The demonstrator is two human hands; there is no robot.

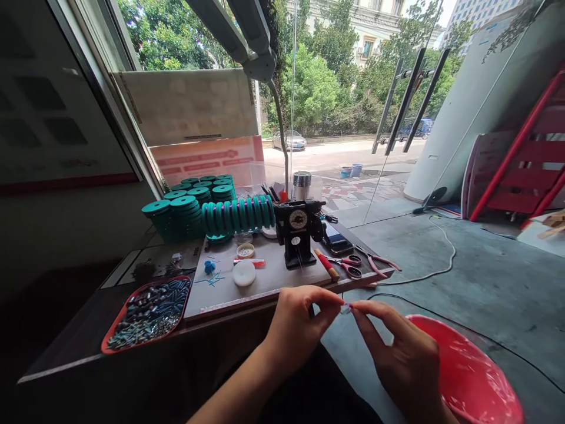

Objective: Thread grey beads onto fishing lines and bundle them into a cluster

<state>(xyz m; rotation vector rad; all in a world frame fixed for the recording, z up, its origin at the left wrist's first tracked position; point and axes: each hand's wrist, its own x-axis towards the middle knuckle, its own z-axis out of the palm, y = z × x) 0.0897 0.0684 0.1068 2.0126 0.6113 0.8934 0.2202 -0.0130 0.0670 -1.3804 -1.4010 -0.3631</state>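
My left hand (296, 325) and my right hand (404, 353) meet in front of the table edge, both pinching one tiny clear piece (346, 308) between thumb and fingertips. What the piece is I cannot make out. A thin thread seems to run from it up toward the black hand-crank machine (298, 231) standing on the board (273, 277).
A red tray (148, 312) of small metal and blue parts sits at left. Stacks of teal spools (194, 206) line the back. Red-handled scissors (348, 265), pliers (379, 262), a phone (335, 238), a white disc (244, 274) lie on the board. A red basin (468, 377) stands at lower right.
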